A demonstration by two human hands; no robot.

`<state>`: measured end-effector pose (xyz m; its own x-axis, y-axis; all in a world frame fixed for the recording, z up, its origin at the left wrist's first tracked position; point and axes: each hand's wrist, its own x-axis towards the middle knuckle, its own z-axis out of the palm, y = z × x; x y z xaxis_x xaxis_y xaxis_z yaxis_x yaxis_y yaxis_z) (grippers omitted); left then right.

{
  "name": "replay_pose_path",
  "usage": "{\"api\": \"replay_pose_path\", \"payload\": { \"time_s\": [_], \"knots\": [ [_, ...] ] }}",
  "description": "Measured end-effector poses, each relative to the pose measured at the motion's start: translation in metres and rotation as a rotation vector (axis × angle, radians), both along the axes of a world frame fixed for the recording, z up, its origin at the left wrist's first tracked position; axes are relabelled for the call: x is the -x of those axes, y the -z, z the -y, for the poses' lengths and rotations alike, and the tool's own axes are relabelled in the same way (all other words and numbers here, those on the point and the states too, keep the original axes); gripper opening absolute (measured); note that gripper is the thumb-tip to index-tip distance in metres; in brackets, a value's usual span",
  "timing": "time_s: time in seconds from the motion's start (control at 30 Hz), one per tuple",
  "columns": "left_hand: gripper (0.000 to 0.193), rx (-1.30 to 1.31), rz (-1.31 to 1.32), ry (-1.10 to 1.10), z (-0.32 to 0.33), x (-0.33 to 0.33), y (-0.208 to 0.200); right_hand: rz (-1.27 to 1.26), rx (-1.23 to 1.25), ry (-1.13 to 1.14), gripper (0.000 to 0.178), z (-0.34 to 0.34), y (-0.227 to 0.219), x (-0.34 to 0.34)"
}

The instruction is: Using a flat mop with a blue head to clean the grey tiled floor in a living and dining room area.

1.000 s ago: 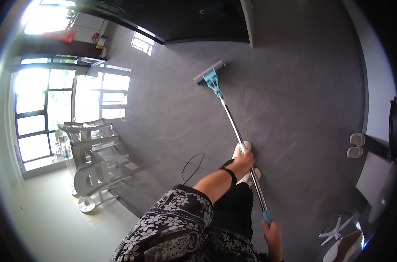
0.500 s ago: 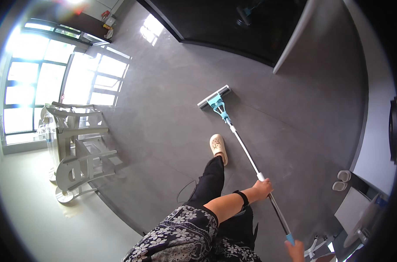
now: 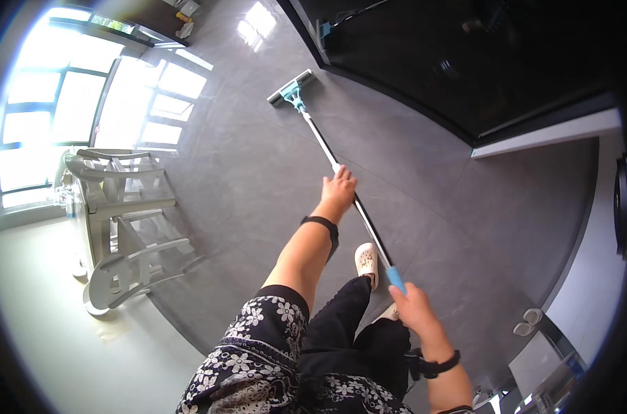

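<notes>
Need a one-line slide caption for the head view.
Left hand on a mop's pole, right hand at its blue grip, mop head on the grey floor.

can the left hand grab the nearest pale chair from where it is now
Probably not: the left hand is on the mop pole, and the pale chair stands well off to the left, across a stretch of grey floor.
</notes>
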<state>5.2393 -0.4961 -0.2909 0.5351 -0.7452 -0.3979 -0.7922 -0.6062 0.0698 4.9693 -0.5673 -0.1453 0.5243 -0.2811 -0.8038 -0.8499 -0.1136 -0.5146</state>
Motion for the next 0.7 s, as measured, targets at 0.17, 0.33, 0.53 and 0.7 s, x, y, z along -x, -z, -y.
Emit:
{"api": "replay_pose_path", "payload": {
  "time_s": [0.17, 0.33, 0.53, 0.7],
  "knots": [
    [0.023, -0.026, -0.078, 0.219, -0.013, 0.029, 0.013, -0.109, -0.205, 0.187, 0.023, -0.005, -0.02, 0.046],
    [0.018, 0.369, -0.454, 0.197, -0.011, 0.147, -0.027, -0.304, -0.285, 0.272, 0.025, 0.012, -0.104, 0.147],
    [0.016, 0.425, -0.527, 0.169, -0.003, 0.043, -0.024, -0.225, -0.177, 0.116, 0.028, 0.023, -0.085, 0.068],
    [0.017, 0.361, -0.54, 0.237, 0.014, -0.036, 0.001, -0.263, -0.252, 0.287, 0.025, 0.035, -0.053, -0.008]
  ]
}}
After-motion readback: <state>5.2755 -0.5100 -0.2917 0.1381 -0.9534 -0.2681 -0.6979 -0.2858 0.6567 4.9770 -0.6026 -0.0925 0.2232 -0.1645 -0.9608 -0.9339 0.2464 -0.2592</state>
